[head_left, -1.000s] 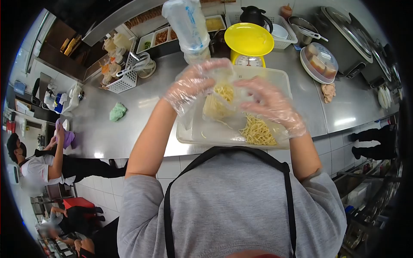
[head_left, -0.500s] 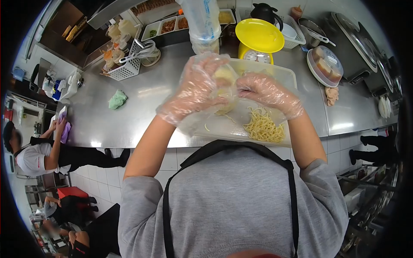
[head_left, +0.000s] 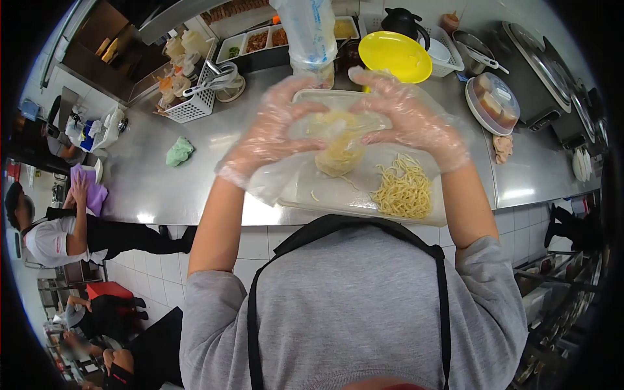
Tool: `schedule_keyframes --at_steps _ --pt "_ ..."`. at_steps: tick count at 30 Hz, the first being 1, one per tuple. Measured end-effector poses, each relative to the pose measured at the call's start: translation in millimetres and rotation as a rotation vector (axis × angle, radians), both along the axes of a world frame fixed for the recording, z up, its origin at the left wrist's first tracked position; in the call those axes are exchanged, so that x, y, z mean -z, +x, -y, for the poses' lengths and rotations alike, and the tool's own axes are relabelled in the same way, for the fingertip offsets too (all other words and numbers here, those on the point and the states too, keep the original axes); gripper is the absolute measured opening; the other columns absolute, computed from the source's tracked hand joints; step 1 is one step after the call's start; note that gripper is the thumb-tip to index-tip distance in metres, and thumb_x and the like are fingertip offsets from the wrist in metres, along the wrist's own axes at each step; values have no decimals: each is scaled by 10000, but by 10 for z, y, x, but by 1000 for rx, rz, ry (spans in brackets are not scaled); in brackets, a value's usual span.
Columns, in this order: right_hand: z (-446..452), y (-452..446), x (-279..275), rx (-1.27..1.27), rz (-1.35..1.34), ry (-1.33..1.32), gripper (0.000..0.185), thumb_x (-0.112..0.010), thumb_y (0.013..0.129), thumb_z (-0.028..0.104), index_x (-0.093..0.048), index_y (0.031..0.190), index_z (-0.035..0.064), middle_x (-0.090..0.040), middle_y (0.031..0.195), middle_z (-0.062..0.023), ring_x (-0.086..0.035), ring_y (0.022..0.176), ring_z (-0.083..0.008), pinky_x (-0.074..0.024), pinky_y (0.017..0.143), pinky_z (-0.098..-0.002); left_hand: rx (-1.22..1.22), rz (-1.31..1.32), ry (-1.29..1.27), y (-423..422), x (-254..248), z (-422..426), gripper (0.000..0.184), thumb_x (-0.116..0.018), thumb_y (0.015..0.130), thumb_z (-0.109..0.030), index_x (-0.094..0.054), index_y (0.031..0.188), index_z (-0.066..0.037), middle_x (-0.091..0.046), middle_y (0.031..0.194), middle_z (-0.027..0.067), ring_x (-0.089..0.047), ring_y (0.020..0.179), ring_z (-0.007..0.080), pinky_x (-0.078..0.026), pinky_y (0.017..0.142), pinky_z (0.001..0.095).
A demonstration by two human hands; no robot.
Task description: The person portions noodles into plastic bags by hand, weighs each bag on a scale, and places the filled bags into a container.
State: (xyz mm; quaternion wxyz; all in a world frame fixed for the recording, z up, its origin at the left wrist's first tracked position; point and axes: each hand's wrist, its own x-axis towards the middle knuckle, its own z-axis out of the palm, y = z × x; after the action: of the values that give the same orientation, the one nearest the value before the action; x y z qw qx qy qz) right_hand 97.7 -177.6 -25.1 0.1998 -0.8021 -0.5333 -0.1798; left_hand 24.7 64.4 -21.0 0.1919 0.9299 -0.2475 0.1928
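Observation:
Both my hands wear clear plastic gloves. A clear plastic bag (head_left: 340, 159) with pale noodles in it is between them, low over a translucent plastic tray (head_left: 299, 185). On the bag's left side is my left hand (head_left: 276, 130), its thumb and fingers curved round the upper edge. From the right, my right hand (head_left: 409, 120) holds the bag's upper part, thumb low and fingers raised. Glare on the film hides the exact finger contact. A pile of loose noodles (head_left: 404, 188) lies in the tray's right part, with a few stray strands left of it.
Behind the tray stand a tall bag roll (head_left: 307, 36) and a yellow kitchen scale (head_left: 395, 55). A bottle basket (head_left: 195, 104) and green cloth (head_left: 179, 151) are left. A domed container (head_left: 492, 101) stands right. A co-worker (head_left: 58, 231) handles a purple cloth at far left.
My hands have spread apart around the plastic bag; the right fingers have opened out from a pinch. The bag sits more upright between them. The co-worker's purple cloth has spread out.

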Motion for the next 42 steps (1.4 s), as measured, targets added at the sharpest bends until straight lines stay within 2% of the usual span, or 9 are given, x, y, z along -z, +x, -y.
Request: schedule_keyframes --at_steps 4,11,15,17,20,27,31,34,42 --pt "192 316 21 -7 -85 -297 328 -727 680 224 -591 944 86 -489 1237 -119 -448 1164 -276 -341 996 -383 30 -14 107 73 123 -204 247 -732 683 -204 -621 884 -113 -447 1285 80 -426 1173 288 -342 989 414" --pt "-247 -6 -73 -59 -312 47 854 -814 549 339 -423 1286 156 -354 1341 -189 -350 1212 -395 -296 1022 -433 84 -470 -387 -33 174 -249 349 -673 788 -195 -523 1085 -89 -493 1166 79 -507 1062 215 -458 881 344" --pt "-579 130 500 -6 -572 -129 395 -653 723 192 -578 1100 102 -591 1021 -209 -562 945 -359 -456 785 -399 146 -598 -681 -83 393 -81 420 -666 803 -211 -481 1158 -82 -488 1130 64 -530 995 169 -459 853 311" --pt "-528 255 675 -62 -250 -197 185 -548 775 122 -621 937 71 -614 811 -193 -593 763 -341 -458 651 -395 99 -430 -827 -223 339 -69 470 -674 798 -192 -445 1191 -75 -471 1143 55 -537 952 153 -456 835 301" --pt "-522 -115 -9 -8 -346 -54 114 -531 786 100 -605 861 56 -610 797 -180 -588 741 -339 -453 641 -399 -35 -325 -952 -379 295 -305 549 -682 783 -153 -385 1239 -81 -450 1173 50 -530 927 147 -457 827 289" --pt "-509 -136 52 -2 -226 -299 97 -531 792 63 -596 863 57 -606 777 -153 -577 685 -323 -459 619 -371 -58 -239 -940 -581 150 -438 803 -753 701 -166 -277 1346 -114 -404 1270 76 -479 1021 161 -439 877 318" --pt "-485 -289 -200 -152 -311 120 180 -584 696 -7 -605 859 68 -594 730 -128 -568 652 -320 -457 592 -357 140 -291 -851 -533 282 -324 940 -786 657 -197 -203 1391 -133 -344 1364 115 -400 1197 249 -337 1007 388" --pt "-516 -328 -402 -289 -262 -4 221 -584 643 -26 -603 847 59 -583 726 -131 -573 673 -328 -455 605 -359 200 -413 -437 -474 229 -175 929 -790 652 -203 -223 1383 -111 -358 1369 115 -345 1255 276 -264 1056 391" --pt "-738 -463 -692 -406 -257 58 156 -612 627 38 -605 782 55 -564 685 -135 -571 650 -322 -449 589 -346 397 -731 -642 7 379 290 568 -749 695 -277 -534 1150 -14 -593 1087 126 -538 1021 201 -410 903 310"
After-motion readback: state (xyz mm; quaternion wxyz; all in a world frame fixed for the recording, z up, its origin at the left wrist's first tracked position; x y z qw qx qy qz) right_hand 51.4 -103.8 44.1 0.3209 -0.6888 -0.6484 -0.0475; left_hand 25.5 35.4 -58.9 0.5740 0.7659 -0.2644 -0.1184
